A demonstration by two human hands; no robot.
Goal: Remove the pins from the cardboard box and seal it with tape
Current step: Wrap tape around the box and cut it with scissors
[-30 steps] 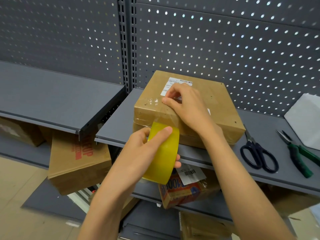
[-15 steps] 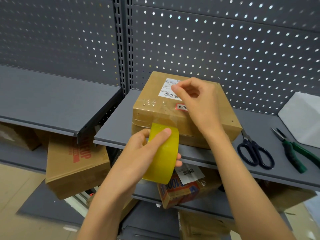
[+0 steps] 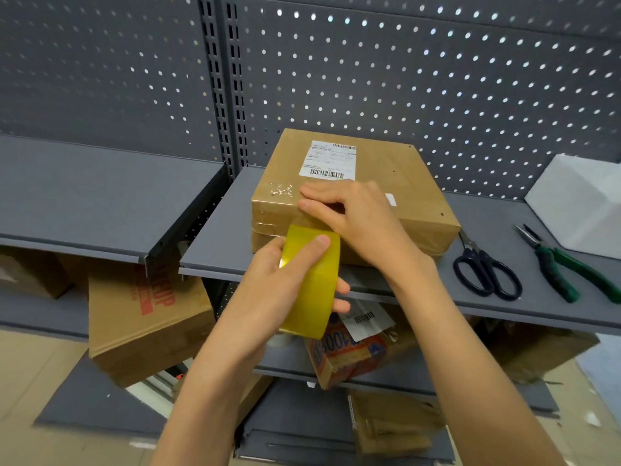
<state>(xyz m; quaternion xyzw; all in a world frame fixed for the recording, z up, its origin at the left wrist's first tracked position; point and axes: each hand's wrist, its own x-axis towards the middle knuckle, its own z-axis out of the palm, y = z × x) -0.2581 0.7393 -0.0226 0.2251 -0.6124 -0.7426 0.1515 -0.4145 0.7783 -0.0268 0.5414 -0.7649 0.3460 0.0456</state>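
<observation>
Cardboard box (image 3: 403, 183) lies under right hand (image 3: 356, 216) fingers (image 3: 316, 205).

left hand (image 3: 285, 280): centre frame, fingers curled round a roll, thumb on top | right hand (image 3: 353, 216): just above it, palm down, fingers flat and pointing left | both bare forearms rose from the lower edge

The right hand (image 3: 349, 216) covered the near top edge of the cardboard box (image 3: 396, 176), so any tape under its palm went unseen. The print on the shipping label (image 3: 327, 159) was too small to read. The tape roll (image 3: 311, 284) hid part of the left hand (image 3: 285, 280)'s fingers. The picture's right edge cut off the green pliers (image 3: 568, 267) and the white sheet (image 3: 578, 210).
</observation>
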